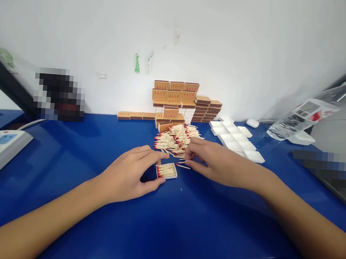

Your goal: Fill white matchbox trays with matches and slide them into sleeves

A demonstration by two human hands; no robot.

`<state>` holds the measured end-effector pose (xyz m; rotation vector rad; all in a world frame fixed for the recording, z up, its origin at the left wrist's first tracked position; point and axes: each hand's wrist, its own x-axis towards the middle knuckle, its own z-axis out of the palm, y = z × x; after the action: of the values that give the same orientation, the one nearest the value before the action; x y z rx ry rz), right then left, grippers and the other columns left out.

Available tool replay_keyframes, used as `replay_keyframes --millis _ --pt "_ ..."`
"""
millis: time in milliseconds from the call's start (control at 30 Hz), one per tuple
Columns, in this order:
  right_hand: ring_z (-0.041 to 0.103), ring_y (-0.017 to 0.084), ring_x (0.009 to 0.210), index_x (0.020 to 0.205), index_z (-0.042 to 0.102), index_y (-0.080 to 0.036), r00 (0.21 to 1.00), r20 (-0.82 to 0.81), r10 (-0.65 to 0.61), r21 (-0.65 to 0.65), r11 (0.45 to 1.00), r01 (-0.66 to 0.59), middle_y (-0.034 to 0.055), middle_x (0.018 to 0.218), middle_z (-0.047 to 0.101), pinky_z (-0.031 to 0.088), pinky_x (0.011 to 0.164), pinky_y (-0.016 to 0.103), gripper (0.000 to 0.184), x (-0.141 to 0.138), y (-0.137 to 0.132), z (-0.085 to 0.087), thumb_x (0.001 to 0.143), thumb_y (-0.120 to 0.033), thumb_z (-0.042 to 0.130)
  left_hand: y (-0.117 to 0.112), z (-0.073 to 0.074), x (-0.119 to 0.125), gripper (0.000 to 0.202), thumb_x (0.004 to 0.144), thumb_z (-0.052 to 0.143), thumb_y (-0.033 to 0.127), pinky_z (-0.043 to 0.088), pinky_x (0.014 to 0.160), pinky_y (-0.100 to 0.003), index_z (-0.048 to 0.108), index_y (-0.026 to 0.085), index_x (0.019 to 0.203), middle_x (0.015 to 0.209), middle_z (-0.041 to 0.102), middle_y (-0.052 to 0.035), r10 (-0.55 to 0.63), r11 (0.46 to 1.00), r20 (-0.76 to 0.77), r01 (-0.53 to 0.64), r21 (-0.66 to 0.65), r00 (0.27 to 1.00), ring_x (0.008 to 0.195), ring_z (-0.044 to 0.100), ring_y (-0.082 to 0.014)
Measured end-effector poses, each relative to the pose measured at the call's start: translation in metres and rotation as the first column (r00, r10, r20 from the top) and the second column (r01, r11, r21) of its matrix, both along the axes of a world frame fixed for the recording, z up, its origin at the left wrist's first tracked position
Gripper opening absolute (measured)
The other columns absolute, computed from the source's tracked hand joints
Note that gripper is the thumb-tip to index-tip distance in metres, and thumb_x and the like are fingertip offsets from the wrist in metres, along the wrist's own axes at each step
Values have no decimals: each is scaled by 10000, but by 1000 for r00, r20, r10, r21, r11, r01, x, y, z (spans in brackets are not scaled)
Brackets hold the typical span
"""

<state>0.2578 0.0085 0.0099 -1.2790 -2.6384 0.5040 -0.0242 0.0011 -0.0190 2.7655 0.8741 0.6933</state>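
Tray axis: in the head view, the matchbox tray [175, 172] lies left to right, right end slightly farther off
Match heads: red, pointing left
Tray look: white, open-topped, pale sticks inside
Tray place: blue table [141, 230], before the match pile [172, 142]
Left hand [130, 174]: grip closed about tray's left end
Right hand [211, 160]: fingertips by loose matches [183, 166]; cannot tell if gripping any

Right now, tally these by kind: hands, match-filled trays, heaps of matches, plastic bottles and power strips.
Hands (left hand, right hand): 2
Match-filled tray: 1
Heap of matches: 1
Plastic bottle: 1
Power strip: 1
Total: 6
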Motion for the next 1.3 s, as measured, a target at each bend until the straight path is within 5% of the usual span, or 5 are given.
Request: replay_keyframes --millis 500,700,933,1300 --pt "601 210 838 966 587 -189 997 72 19 -41 999 -16 89 996 652 464 749 354 179 -4 -1 -6 1078 -297 498 0 -1 0 426 968 704 317 582 918 -431 594 191 1359 1117 744 -79 0 1000 2 0 -9 1000 1017 693 -255" --pt "620 201 870 997 575 -203 998 -50 42 90 995 -38 75 1030 651 479 762 343 194 -10 -7 -3 1108 -321 469 0 -2 -1 464 967 706 325 578 920 -437 571 188 1390 1096 734 -77 1 1000 5 -1 -19 1000 1007 687 -255" --pt "639 192 800 1000 647 -158 993 61 104 255 960 -116 95 1035 653 480 694 328 116 -39 -21 -13 1060 -218 567 -1 -2 1 513 966 702 321 582 897 -421 527 194 1431 1113 734 -87 -3 1000 14 3 -14 1000 1002 689 -257" --pt "613 176 855 991 676 -203 988 -127 82 117 991 -67 51 1017 657 442 733 312 134 -17 -10 -1 1059 -264 577 1 3 2 117 982 693 266 566 878 -401 724 186 1062 1028 747 -81 -100 995 37 100 -7 994 949 672 -228"
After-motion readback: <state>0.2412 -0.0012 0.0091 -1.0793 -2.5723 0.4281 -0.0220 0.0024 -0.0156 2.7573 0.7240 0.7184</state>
